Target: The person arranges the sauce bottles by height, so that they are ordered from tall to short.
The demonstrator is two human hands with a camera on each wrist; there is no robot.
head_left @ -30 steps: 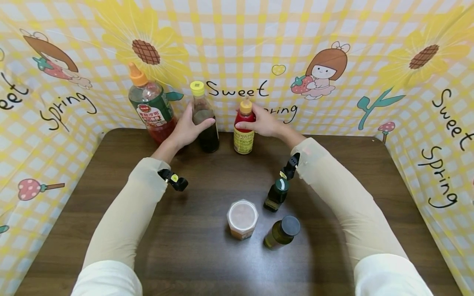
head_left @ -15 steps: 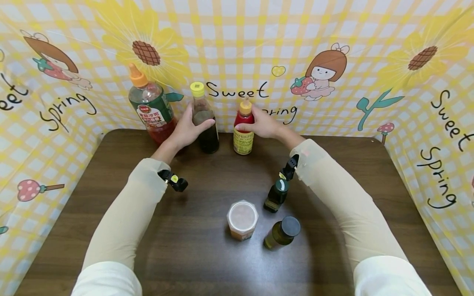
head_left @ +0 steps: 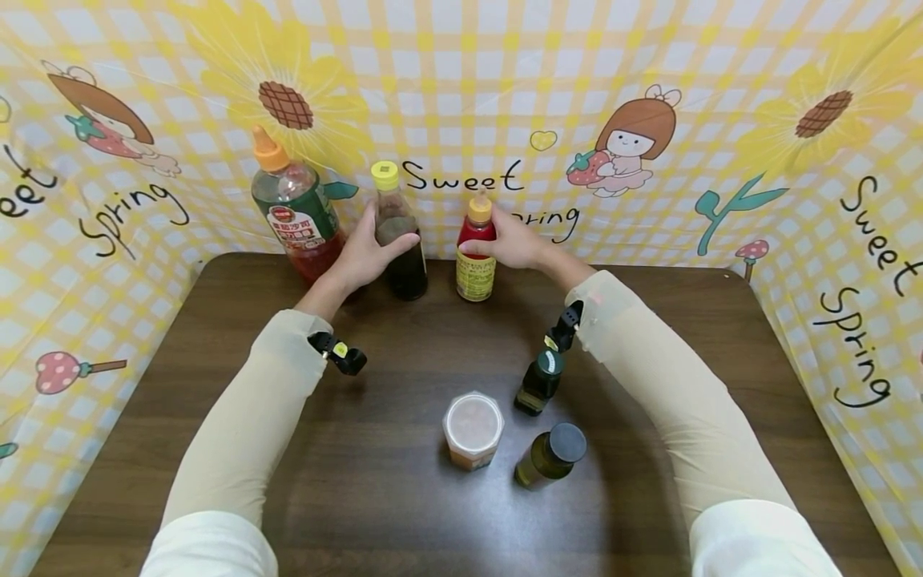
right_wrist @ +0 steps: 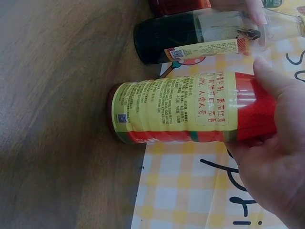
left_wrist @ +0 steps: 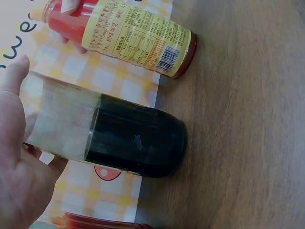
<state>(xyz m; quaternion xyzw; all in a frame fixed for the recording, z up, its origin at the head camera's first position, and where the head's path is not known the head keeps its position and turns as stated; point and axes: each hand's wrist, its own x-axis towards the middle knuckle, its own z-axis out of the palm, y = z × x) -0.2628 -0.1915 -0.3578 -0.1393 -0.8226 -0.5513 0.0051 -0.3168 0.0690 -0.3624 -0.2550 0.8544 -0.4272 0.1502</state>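
Head view: left hand (head_left: 364, 252) grips a tall, clear, yellow-capped bottle of dark liquid (head_left: 407, 274); right hand (head_left: 510, 240) grips a shorter, red, yellow-labelled bottle (head_left: 475, 278). High grips probably steady both upright

Soft glare whitens the tabletop (head_left: 404, 517); both wrist views look dimmer.

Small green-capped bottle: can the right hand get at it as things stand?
Probably not yet: the right hand grips the red yellow-labelled bottle. Freed, it likely could: no other container appears to stand between that bottle and the small green-capped bottle.
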